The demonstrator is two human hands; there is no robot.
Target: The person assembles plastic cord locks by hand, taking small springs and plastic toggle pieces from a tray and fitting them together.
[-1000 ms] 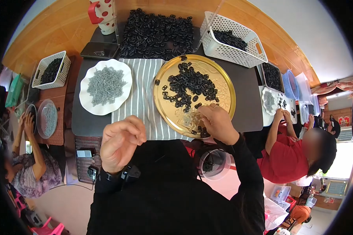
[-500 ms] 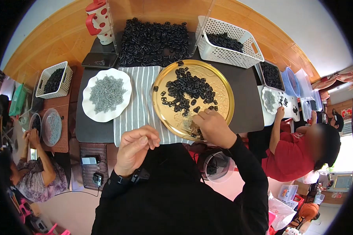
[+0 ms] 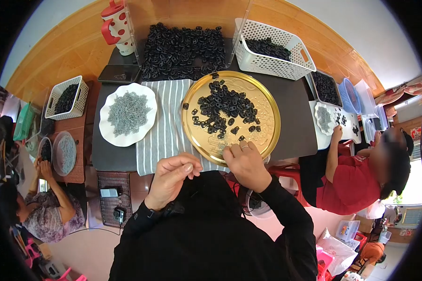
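Note:
A round gold tray (image 3: 262, 93) holds a pile of small black plastic parts (image 3: 227, 105), each with two holes. Over the tray's front edge is my right hand (image 3: 246, 164), its fingers curled and pressed together; whatever they hold is hidden. My left hand (image 3: 171, 180) hovers left of it, in front of the striped cloth (image 3: 166, 122), with thumb and forefinger pinched and what is between them too small to name. A white scalloped plate (image 3: 109, 133) to the left bears a heap of small clear-grey pieces (image 3: 129, 112).
Behind the tray lies a large heap of black parts (image 3: 183, 51) beside a white perforated basket (image 3: 272, 63). A red-dotted tumbler (image 3: 119, 28) and a dark phone-like slab (image 3: 118, 73) stand back left. Other people work at both sides, one in a red shirt (image 3: 347, 182).
My right hand has drawn back toward me and slightly left, off the tray's inner area. My left hand has shifted right, so the two hands are closer together.

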